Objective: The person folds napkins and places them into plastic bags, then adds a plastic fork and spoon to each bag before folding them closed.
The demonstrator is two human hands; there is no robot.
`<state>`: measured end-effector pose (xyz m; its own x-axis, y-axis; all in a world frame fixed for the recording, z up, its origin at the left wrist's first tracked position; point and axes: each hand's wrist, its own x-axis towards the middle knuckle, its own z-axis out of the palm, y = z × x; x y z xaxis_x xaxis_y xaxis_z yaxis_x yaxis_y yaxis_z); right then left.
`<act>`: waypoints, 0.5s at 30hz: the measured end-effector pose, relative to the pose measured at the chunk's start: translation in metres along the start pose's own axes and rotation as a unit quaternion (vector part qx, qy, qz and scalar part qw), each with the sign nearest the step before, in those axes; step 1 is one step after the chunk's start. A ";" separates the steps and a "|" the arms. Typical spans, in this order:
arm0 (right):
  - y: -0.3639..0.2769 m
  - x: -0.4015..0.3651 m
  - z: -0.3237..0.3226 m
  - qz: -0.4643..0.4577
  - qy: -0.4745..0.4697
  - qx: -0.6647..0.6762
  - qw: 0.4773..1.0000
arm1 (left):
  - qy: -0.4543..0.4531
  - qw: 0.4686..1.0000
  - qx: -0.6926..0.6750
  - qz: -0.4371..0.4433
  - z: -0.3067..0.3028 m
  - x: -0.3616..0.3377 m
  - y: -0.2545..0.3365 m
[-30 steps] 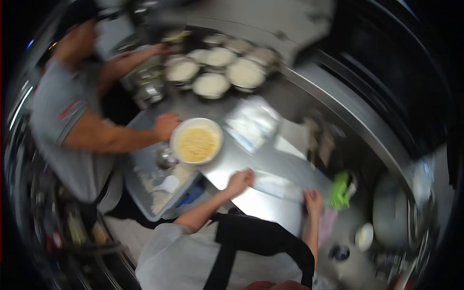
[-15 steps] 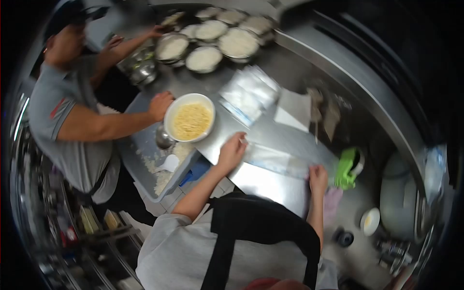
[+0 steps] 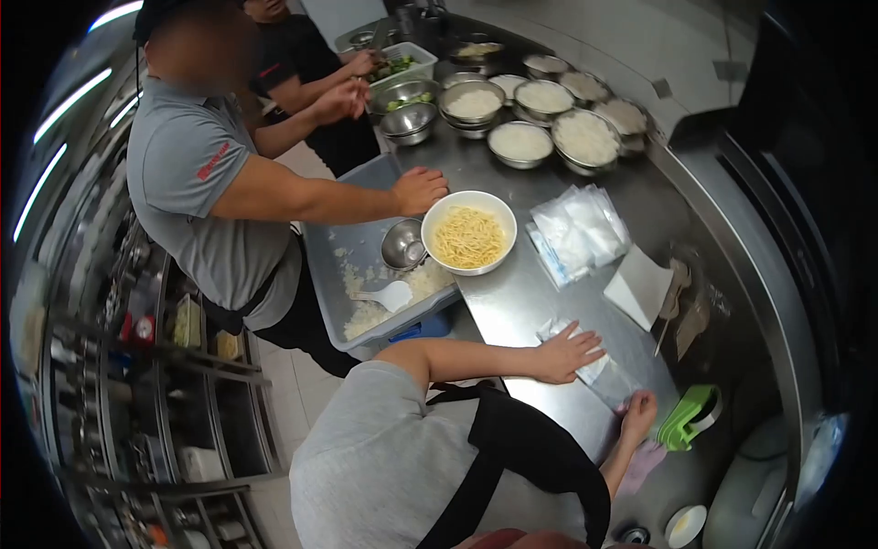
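A clear plastic bag (image 3: 611, 382) with bluish-white print lies long and narrow on the steel counter in front of me. My left hand (image 3: 567, 354) presses flat on its left part, fingers spread. At the bag's other end, my right hand (image 3: 640, 414) has its fingers closed on the plastic edge. A green tape dispenser (image 3: 688, 419) stands just right of my right hand, beside a pink cloth (image 3: 640, 465). Up and left of my left hand is a white bowl of yellow noodles (image 3: 469, 234).
Left of the counter, a grey tub (image 3: 322, 265) holds rice, a white scoop (image 3: 389, 295) and a metal bowl (image 3: 403, 244). A co-worker's hand (image 3: 421, 190) rests by the noodle bowl. Stacked plastic bags (image 3: 581, 233), white paper (image 3: 638, 286) and several rice bowls (image 3: 587, 139) sit farther back.
My left hand has gone from gripping the bag's left end to lying flat on it. My right hand stays at the other end. The view has turned, and a second co-worker now shows.
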<state>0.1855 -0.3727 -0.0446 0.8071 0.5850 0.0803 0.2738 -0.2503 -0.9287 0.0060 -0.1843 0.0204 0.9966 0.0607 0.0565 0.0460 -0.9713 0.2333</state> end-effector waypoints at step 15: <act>-0.172 -0.025 0.019 -0.361 -0.301 -0.357 0.808 | -0.270 0.929 -0.252 0.021 -0.034 -0.004 -0.015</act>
<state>0.1081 -0.3294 0.1058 -0.0390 0.9923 0.1176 0.9641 0.0683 -0.2566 -0.0014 -0.1625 0.0494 0.8925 -0.2315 -0.3871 0.1034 -0.7303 0.6753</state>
